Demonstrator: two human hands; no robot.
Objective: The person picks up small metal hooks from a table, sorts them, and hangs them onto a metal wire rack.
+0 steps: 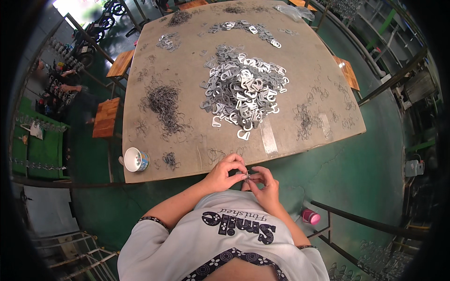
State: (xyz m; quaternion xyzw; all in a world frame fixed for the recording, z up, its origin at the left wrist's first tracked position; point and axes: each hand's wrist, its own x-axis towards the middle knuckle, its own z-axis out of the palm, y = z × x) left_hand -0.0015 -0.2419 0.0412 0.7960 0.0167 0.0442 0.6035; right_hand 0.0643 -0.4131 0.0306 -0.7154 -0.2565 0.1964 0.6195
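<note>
Just off the near edge of the table, my left hand (227, 172) and my right hand (266, 186) meet with their fingertips pinched together. Between them is a small grey metal piece (248, 176), mostly covered by the fingers, so its exact kind cannot be told. Closest on the tabletop lie a few thin bent wire clips (215, 154). Beyond them a single flat metal hook (243, 135) lies at the front of a big heap of similar flat metal hooks (248, 89).
A tangled heap of dark wire clips (164, 108) lies on the left of the brown table (187, 61), with looser clips (305, 121) on the right. A paper cup (136, 159) stands at the near left corner. Wooden stools (106, 118) flank the table; a pink-lidded container (311, 217) is at lower right.
</note>
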